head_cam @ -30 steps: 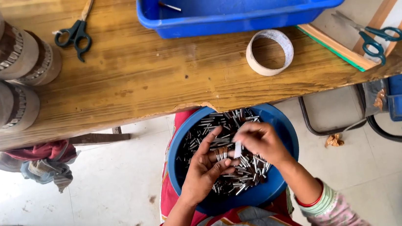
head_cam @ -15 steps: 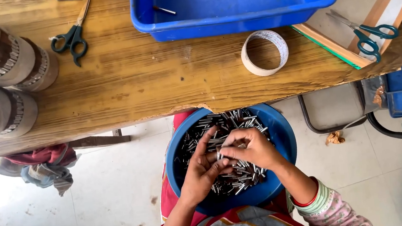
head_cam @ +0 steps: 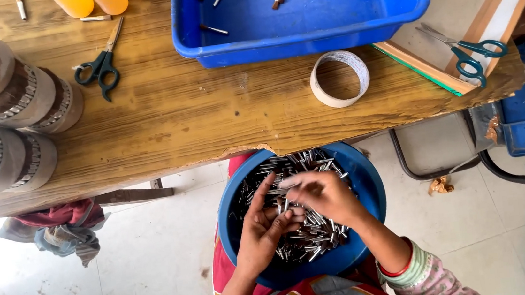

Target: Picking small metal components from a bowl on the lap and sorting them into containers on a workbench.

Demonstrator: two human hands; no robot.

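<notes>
Blue bowl (head_cam: 232,198), silvery pins (head_cam: 312,232), striped sleeve (head_cam: 425,273).

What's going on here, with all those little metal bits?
A person sits at a wooden table with a round blue bowl in their lap, heaped with small metal pins. Both hands are in the bowl: the left hand lies open over the pins, and the right hand pinches a few at its fingertips. On the table are a blue tray with a few similar pieces, a roll of tape and scissors.
</notes>
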